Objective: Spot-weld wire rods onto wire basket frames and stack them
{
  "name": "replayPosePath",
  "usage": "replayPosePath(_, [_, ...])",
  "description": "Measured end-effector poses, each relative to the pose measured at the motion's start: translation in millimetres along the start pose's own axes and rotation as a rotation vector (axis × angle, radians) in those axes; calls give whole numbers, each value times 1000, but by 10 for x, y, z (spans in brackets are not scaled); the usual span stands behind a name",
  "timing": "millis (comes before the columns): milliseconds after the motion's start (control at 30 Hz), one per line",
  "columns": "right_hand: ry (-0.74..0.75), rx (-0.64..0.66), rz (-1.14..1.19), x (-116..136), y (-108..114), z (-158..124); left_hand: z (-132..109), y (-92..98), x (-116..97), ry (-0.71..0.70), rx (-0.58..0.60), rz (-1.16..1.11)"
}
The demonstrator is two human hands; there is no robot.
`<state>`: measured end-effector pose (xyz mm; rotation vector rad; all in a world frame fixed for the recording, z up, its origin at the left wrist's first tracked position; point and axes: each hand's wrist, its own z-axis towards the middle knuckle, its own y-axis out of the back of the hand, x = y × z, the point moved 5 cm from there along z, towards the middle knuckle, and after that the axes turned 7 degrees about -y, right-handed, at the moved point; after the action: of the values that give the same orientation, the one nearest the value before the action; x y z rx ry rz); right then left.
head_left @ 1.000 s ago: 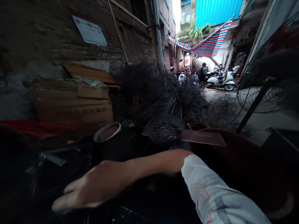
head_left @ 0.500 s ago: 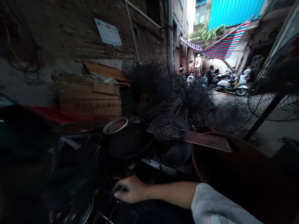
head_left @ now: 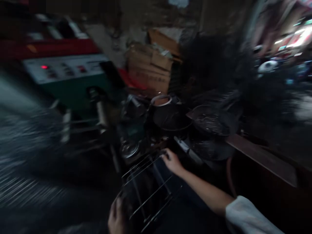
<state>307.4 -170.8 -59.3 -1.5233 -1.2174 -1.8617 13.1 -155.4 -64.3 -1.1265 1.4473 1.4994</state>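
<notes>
Thin metal rods form the wire rack (head_left: 148, 187), a dark grid tilted low between both hands; the right hand (head_left: 172, 161) curls its fingers over the far edge; the left hand (head_left: 116, 218) touches the near corner, its grip too blurred to tell; a pan (head_left: 212, 121) of wire scraps crowds just beyond; a green machine (head_left: 68, 73) stands left.

Right hand (head_left: 172, 161) reaches forward, left hand (head_left: 116, 218) low, both fingers curled.
</notes>
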Motion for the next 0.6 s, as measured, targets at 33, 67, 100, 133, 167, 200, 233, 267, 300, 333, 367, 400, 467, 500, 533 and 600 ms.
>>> replayPosePath(33, [18,27,11,-6,9,-15,-18,38,47,19,-26,-12])
replayPosePath(67, [37,64,20,-7,15,-23,-18,29,64,5,26,-65])
replayPosePath(100, [54,105,26,-3,22,-26,-4,39,64,-24,32,-114])
replayPosePath(133, [80,124,23,13,40,-27,17,44,60,-42,44,-140])
replayPosePath(167, [138,109,-19,52,73,-29,42,51,52,-53,47,-167])
replayPosePath(200, [191,106,-71,96,96,-33,67,57,41,-62,45,-190])
replayPosePath(233, [236,101,-127,143,117,-38,88,59,31,-65,44,-208])
replayPosePath(267, [276,98,-178,192,132,-44,105,60,22,-66,40,-226])
replayPosePath(300, [300,98,-216,234,140,-45,118,56,18,-64,38,-241])
replayPosePath(333, [312,94,-241,270,142,-40,129,50,20,-62,40,-253])
replayPosePath(367, [313,89,-256,295,139,-28,139,42,27,-62,45,-261])
replayPosePath(400, [309,87,-267,308,128,-10,149,32,41,-66,56,-263])
replayPosePath(467, [296,95,-282,291,93,37,171,18,85,-80,82,-249])
replayPosePath(500, [290,116,-284,262,72,59,182,14,115,-87,95,-236])
replayPosePath(533, [286,143,-279,221,53,76,191,11,147,-92,108,-226])
replayPosePath(600, [277,197,-254,115,38,89,207,7,214,-88,125,-227])
